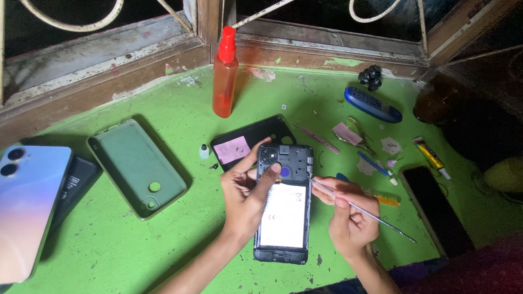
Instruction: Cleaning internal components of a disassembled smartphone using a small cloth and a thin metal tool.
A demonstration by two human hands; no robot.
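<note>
An opened phone [284,218] lies back-up on the green table [180,245], its white battery and black inner frame exposed. My left hand [246,191] grips its upper left side, with the thumb resting near the camera module. My right hand [348,215] holds a thin metal pry tool [362,211] like a pen. The tool's tip touches the phone's right edge near the top.
An orange spray bottle [224,73] stands at the back. A green phone case [136,167] and a blue-pink phone [27,209] lie left. A black back cover [256,136] lies behind the phone. Tweezers, a blue brush [372,104], a glue tube [430,157] and a dark screen [436,209] lie right.
</note>
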